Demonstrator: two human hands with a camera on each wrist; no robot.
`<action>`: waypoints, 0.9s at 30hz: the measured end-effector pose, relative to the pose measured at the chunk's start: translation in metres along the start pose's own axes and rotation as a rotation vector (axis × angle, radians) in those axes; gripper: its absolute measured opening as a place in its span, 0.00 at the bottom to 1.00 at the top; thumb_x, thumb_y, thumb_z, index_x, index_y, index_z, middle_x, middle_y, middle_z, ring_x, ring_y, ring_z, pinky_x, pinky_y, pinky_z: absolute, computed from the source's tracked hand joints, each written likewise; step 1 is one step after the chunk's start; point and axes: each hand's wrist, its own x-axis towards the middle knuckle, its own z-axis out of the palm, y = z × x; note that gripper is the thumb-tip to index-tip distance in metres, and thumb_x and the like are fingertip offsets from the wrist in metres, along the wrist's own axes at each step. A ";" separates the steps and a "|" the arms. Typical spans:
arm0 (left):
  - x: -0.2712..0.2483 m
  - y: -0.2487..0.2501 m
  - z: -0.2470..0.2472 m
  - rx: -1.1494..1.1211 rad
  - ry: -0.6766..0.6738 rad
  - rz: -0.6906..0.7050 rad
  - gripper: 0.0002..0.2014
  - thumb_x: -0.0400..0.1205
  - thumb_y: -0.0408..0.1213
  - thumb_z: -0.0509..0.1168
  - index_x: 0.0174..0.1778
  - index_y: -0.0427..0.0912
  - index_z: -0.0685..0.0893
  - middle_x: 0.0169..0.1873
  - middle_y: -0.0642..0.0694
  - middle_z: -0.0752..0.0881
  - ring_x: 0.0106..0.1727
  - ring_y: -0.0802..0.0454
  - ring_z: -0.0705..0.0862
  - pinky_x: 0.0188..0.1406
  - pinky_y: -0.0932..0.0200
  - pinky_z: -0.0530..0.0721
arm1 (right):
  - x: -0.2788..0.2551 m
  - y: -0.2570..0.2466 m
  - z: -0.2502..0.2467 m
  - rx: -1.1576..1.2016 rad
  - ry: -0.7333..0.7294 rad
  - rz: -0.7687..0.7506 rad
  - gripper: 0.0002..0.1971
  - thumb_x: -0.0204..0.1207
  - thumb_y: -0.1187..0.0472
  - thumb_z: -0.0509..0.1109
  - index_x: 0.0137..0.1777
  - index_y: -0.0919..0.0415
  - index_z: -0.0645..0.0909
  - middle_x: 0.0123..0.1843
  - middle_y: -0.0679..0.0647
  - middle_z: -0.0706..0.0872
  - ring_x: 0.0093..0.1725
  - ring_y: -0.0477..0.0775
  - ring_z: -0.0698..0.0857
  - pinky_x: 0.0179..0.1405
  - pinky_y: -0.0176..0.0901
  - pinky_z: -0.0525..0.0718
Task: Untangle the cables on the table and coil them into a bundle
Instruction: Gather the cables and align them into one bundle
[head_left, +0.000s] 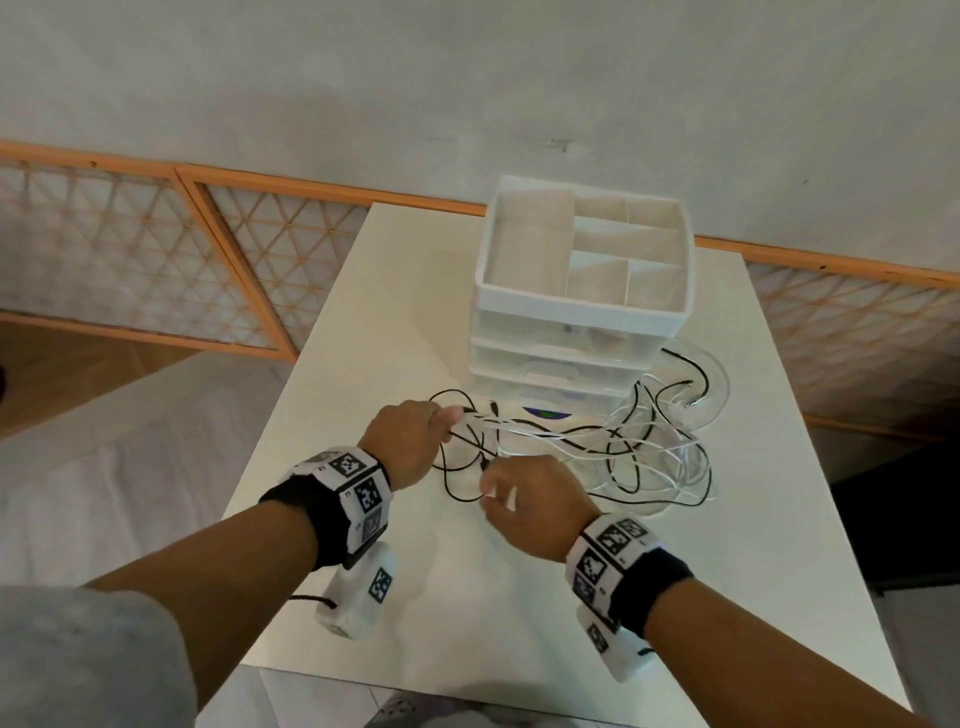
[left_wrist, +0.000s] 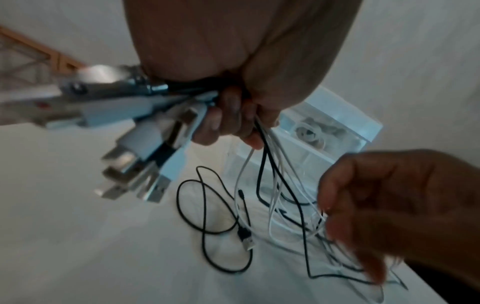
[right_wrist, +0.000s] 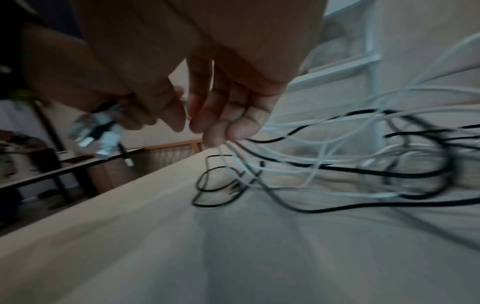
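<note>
A tangle of thin black and white cables (head_left: 623, 447) (right_wrist: 337, 164) lies on the white table (head_left: 415, 597) in front of a drawer unit. My left hand (head_left: 410, 447) (left_wrist: 233, 115) grips a bunch of cable ends, and their USB plugs (left_wrist: 145, 148) (right_wrist: 101, 131) stick out past the fist. From that fist the strands (left_wrist: 262, 185) run down and right to the pile. My right hand (head_left: 530, 493) (right_wrist: 221, 102) (left_wrist: 389, 205) hovers just right of it with loosely bent fingers touching the strands. A black cable with a free plug (left_wrist: 245, 238) loops on the table between the hands.
A white drawer organiser (head_left: 582, 291) with an open compartment tray on top stands behind the cables. A clear round dish (head_left: 711, 374) sits at its right, with cable loops over it. The table's left edge (head_left: 291, 395) is close to my left hand.
</note>
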 end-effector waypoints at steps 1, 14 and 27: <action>0.000 0.003 -0.004 -0.027 -0.010 0.011 0.24 0.89 0.54 0.52 0.42 0.41 0.84 0.27 0.54 0.76 0.35 0.49 0.78 0.37 0.56 0.70 | 0.010 -0.006 0.008 0.001 -0.047 -0.018 0.08 0.74 0.50 0.67 0.50 0.47 0.83 0.46 0.44 0.89 0.46 0.51 0.86 0.54 0.49 0.86; 0.004 -0.006 -0.014 -0.095 -0.002 -0.014 0.21 0.87 0.48 0.62 0.29 0.46 0.68 0.27 0.50 0.73 0.29 0.54 0.70 0.27 0.60 0.65 | 0.084 -0.025 0.069 -0.102 -0.077 0.281 0.11 0.85 0.56 0.60 0.60 0.58 0.81 0.62 0.59 0.84 0.62 0.63 0.84 0.56 0.49 0.81; 0.009 0.020 -0.029 -0.609 -0.224 0.041 0.15 0.88 0.46 0.62 0.41 0.39 0.76 0.25 0.49 0.78 0.21 0.52 0.66 0.22 0.57 0.68 | 0.001 -0.015 -0.087 0.136 0.458 0.036 0.04 0.80 0.57 0.68 0.45 0.51 0.85 0.27 0.45 0.84 0.27 0.46 0.80 0.37 0.45 0.83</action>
